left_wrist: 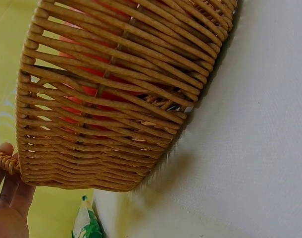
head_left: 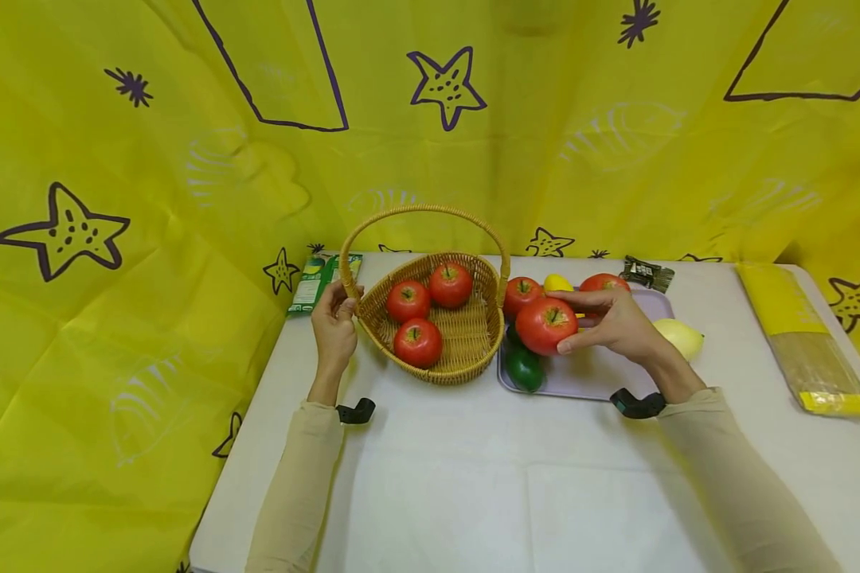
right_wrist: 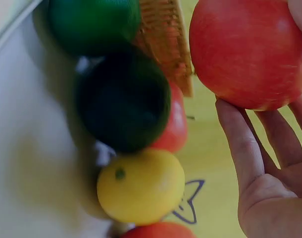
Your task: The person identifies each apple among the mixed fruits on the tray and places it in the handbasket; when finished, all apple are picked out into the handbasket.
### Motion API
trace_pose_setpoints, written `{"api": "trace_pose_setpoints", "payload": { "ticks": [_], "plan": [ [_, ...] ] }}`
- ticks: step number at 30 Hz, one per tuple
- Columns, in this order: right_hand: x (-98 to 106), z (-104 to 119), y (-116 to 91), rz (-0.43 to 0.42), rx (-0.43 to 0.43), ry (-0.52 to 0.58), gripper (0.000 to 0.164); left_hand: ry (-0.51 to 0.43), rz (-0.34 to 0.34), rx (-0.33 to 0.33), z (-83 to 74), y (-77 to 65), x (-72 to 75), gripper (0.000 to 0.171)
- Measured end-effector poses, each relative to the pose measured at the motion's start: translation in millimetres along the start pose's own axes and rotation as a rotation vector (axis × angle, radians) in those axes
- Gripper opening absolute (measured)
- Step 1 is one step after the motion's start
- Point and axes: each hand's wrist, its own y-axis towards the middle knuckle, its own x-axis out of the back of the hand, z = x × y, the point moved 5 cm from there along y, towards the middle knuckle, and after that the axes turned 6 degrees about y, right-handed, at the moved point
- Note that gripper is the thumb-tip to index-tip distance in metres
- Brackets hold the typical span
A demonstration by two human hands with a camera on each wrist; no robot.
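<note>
A wicker basket point(head_left: 466, 342) with a tall arched handle point(head_left: 424, 208) stands on the table, holding several red apples point(head_left: 419, 343). My left hand point(head_left: 334, 326) grips the foot of the handle at the basket's left end; in the left wrist view the fingers point(left_wrist: 10, 198) lie round the woven handle. My right hand point(head_left: 612, 318) holds a red apple point(head_left: 546, 325) between thumb and fingers, raised near the basket's right side. In the right wrist view this apple point(right_wrist: 247, 52) sits at the fingertips, above the tray's fruit.
On the pale tray point(head_left: 588, 390) lie a green oval fruit point(head_left: 525, 370), a darker one beside it, a yellow fruit point(head_left: 558, 283) and red apples point(head_left: 605, 282). A pale yellow fruit point(head_left: 679, 338) is at its right. Around stand a green packet point(head_left: 306, 286), black packet point(head_left: 648, 273) and long yellow packet point(head_left: 806, 342).
</note>
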Motion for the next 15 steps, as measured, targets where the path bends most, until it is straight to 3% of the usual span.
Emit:
{"api": "trace_pose_setpoints", "payload": {
  "ticks": [10,15],
  "plan": [
    [-30.1,4.1,11.3,0.039,-0.056,0.026,0.079,0.001,-0.002,0.003,-0.3,-0.4,0.9,0.028],
    [-40.8,9.9,17.2,0.039,-0.027,0.026,0.078,0.0,0.0,0.003,-0.8,-0.5,1.1,0.028]
  ]
}}
